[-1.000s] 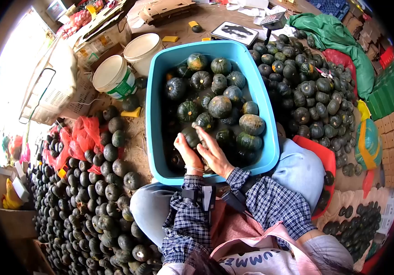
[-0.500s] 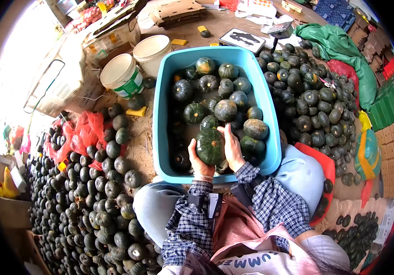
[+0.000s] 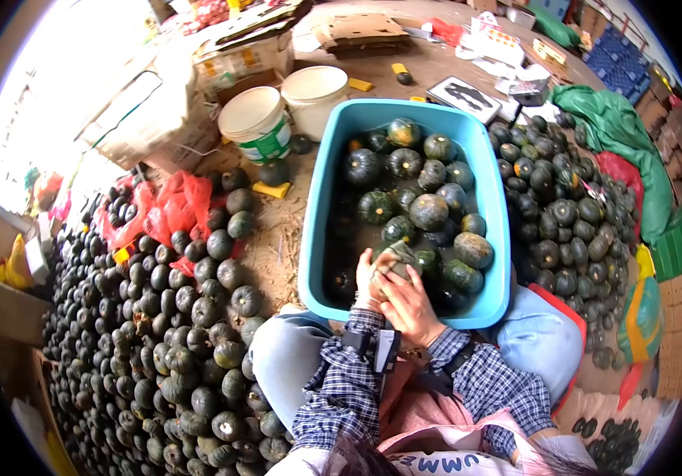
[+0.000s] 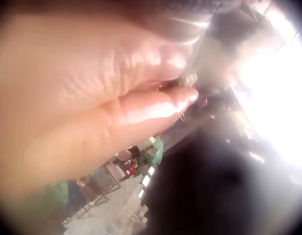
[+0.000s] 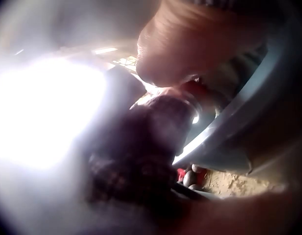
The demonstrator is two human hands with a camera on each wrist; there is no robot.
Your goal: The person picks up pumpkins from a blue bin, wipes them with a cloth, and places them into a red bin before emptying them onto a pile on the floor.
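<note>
Over the near end of a blue tub (image 3: pixel 315 238), both hands meet around one green pumpkin, mostly hidden by them and by a dull grey-green cloth (image 3: pixel 395 255). My left hand (image 3: pixel 368 283) holds the pumpkin from the left. From the right, my right hand (image 3: pixel 411 304) grips the cloth against it, fingers bent over the top. Several wet pumpkins (image 3: pixel 429 212) sit in dark water in the tub. The left wrist view is filled by a hand (image 4: pixel 111 98); the right wrist view is blurred, with the tub's wall (image 5: pixel 224 129) at right.
A large heap of pumpkins (image 3: pixel 178 361) covers the floor at left, beside a red net bag (image 3: pixel 170 208). More pumpkins (image 3: pixel 563 210) lie right of the tub. White buckets (image 3: pixel 315 83) stand behind, left of a scale (image 3: pixel 464 97). A red basin (image 3: pixel 567 309) is by the right knee.
The hands first held the pumpkin low in the tub, then lifted it toward the body and turned its top up. Now cloth covers it and the right hand has moved over it. The view has shifted left.
</note>
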